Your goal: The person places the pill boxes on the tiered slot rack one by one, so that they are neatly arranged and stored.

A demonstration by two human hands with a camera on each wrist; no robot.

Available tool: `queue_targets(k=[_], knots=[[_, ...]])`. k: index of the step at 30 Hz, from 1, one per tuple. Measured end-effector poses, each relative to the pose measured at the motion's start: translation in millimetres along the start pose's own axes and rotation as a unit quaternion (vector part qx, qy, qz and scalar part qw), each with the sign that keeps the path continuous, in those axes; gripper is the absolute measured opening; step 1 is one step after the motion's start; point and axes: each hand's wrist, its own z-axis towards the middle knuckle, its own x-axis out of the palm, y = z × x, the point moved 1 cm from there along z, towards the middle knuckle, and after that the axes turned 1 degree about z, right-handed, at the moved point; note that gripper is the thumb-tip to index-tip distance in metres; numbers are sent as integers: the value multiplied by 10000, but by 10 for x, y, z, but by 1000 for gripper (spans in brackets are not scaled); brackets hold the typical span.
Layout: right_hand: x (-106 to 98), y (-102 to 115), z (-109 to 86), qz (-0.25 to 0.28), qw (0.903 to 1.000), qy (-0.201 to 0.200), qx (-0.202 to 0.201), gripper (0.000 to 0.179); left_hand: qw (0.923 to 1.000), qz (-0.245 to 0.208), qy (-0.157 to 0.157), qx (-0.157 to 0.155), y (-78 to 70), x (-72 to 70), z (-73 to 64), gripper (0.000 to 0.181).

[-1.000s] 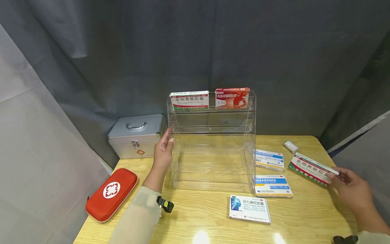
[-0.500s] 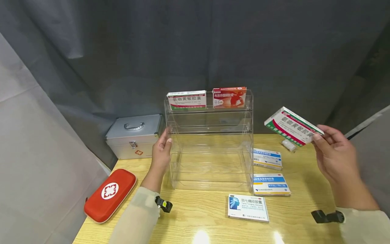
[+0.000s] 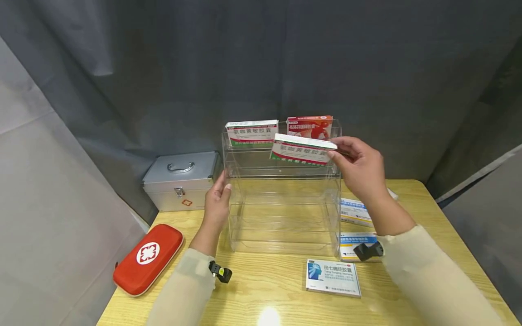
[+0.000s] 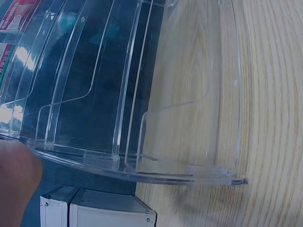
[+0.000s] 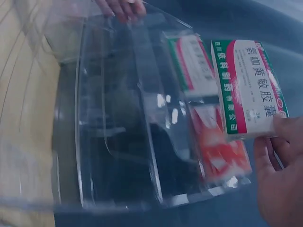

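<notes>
My right hand [image 3: 363, 170] pinches one end of a white, green and red medicine box [image 3: 302, 150], thumb on its front. This box is in front of the upper tiers of a clear acrylic display rack [image 3: 281, 246], apart from the table. At the rack's left side edge, my left hand [image 3: 217, 201] grips it, fingertips partly hidden behind the side panel. On the top tier stand a matching medicine box [image 3: 252, 133] at left and a red-orange medicine box [image 3: 310, 126] at right, its lower part covered by the held box.
Blue-and-white medicine boxes [image 3: 355, 211] lie right of the rack, partly under my right arm. Another white medicine box [image 3: 333, 278] lies in front. A silver first-aid case [image 3: 183, 181] and a red zip case [image 3: 148, 260] are at left. Dark curtain [image 3: 244, 59] hangs behind.
My right hand has lifted the white, green and red medicine box off the table's right side and carried it left to the rack's upper front. My left hand stays at the rack.
</notes>
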Motion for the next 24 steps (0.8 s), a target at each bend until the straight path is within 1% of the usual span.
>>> queue_targets(k=[2, 5, 8, 11, 17, 21, 24], knots=[[169, 9, 39, -205, 9997, 91, -103, 32, 10000, -42, 18, 28, -2, 4, 5, 59], [418, -37, 86, -406, 9986, 87, -335, 31, 10000, -53, -7, 38, -9, 5, 3, 58], [636, -99, 123, -440, 9977, 73, -510, 30, 10000, -68, -21, 38, -8, 3, 3, 58], [812, -137, 164, -382, 9977, 112, -551, 30, 10000, -66, -18, 43, -6, 5, 6, 59], [1064, -158, 236, -215, 9986, 252, -409, 30, 10000, -36, -49, 8, 1, 8, 12, 58], [1177, -155, 257, -139, 9987, 311, -376, 29, 9999, 32, -80, -79, -3, 13, 4, 58], [1244, -155, 271, -87, 9985, 345, -409, 30, 9999, 4, -78, -73, -9, 17, 2, 58]])
